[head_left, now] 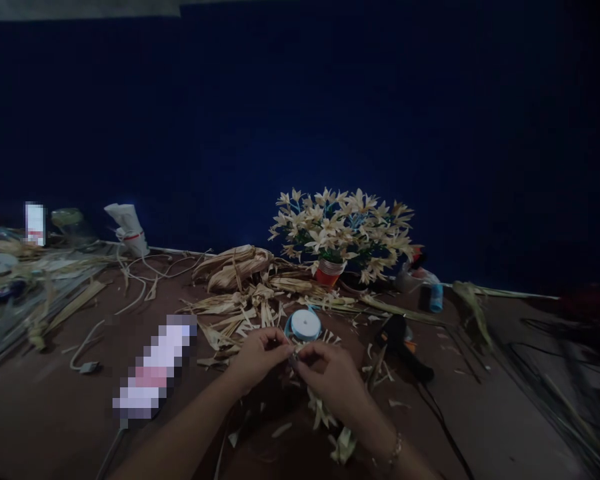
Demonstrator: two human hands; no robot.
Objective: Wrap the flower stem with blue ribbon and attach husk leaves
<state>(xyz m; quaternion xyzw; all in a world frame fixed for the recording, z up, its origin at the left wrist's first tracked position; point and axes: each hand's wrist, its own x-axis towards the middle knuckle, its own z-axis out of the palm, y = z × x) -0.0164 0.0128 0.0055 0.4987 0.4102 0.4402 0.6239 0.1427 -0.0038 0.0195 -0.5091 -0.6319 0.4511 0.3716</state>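
My left hand [260, 357] and my right hand [327, 373] meet in front of me, fingertips pinched close together. Between them is something small and pale that I cannot make out. Just beyond the fingers lies a white spool of light blue ribbon [306, 325]. Below my right hand are pale husk flowers [321, 412] and a folded husk piece [344, 445]. Dried corn husks [260, 303] spread behind my left hand, with cut scraps around. A black glue gun [405, 347] rests to the right of my right hand.
Behind stands a pot [329, 272] full of husk flowers [343, 227]. A blue roll [436, 297] sits to its right. A pixelated bright device [155, 367] and a white cable [87, 347] lie left. Long thin stems [575, 393] line the right side. A dark blue wall [230, 133] closes the back.
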